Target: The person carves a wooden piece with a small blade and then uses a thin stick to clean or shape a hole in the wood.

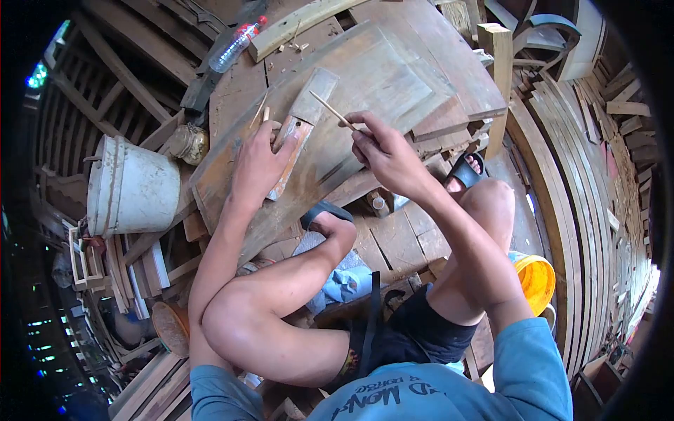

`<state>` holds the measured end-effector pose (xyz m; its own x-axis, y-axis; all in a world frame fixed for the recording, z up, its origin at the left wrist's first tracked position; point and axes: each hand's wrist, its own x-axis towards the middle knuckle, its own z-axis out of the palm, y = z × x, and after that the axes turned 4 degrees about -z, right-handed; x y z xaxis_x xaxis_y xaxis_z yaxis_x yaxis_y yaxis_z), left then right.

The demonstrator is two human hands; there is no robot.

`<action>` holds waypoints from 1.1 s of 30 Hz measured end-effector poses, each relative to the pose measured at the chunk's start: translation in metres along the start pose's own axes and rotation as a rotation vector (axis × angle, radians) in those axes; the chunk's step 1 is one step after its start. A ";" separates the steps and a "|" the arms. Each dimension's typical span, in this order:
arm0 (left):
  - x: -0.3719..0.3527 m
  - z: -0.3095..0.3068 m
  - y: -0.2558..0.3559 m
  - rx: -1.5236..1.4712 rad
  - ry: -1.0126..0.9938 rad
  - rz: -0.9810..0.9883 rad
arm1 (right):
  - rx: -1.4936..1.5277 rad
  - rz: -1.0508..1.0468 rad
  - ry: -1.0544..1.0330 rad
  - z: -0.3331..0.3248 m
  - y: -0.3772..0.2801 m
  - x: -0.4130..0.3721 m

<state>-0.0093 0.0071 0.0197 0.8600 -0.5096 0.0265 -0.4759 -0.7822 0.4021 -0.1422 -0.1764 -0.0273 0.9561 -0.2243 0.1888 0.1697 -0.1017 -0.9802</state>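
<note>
A thin wooden stick is pinched in my right hand, its tip pointing up and left over the board. My left hand is closed around the edge of a long narrow wooden block with a small dark hole and a worn, reddish-brown face. At the block's far end is a flat grey piece, close to the stick's tip. A short light piece of wood pokes up by my left fingertips. Under both hands lies a large wooden panel with a greyish, dusty surface.
At the far left of the panel lies a clear plastic bottle. A dirty white bucket and a jar stand to the left. A yellow bucket is beside my right leg. Long planks line the right side.
</note>
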 end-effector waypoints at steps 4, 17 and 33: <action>0.000 0.005 -0.011 0.012 0.120 0.175 | 0.073 -0.013 0.011 0.004 0.003 0.001; -0.004 -0.004 0.023 -0.391 0.150 0.474 | 0.144 0.038 -0.058 0.007 0.002 0.001; -0.004 -0.007 0.022 -0.344 0.193 0.510 | 0.128 0.032 -0.069 0.008 0.002 0.001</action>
<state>-0.0219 -0.0056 0.0349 0.5740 -0.6887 0.4430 -0.7750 -0.2824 0.5653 -0.1395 -0.1695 -0.0301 0.9750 -0.1575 0.1567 0.1633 0.0298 -0.9861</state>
